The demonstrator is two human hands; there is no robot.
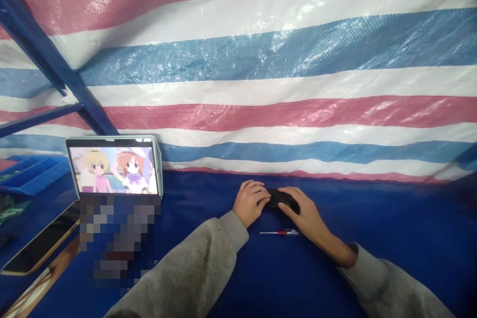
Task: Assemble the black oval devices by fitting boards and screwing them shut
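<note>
A small black rounded plastic device (278, 198) sits on the dark blue tabletop cover (376, 213), and I cannot tell exactly what it is. My left hand (251, 202) grips its left side with curled fingers. From the other side, my right hand (303, 208) presses over it, its fingers wrapped across the top. Most of the device is hidden by my fingers. Just below my hands lies a thin screwdriver with a red handle (279, 232), touching neither hand. Grey sleeves cover both my forearms.
A tablet (114, 166) showing a cartoon stands upright to the left of my hands. Further left are a smartphone (42, 238) and a blue plastic tray (35, 174). A pixelated patch (119, 238) covers the table before the tablet. A striped tarpaulin (283, 114) and blue steel beam (48, 54) stand behind.
</note>
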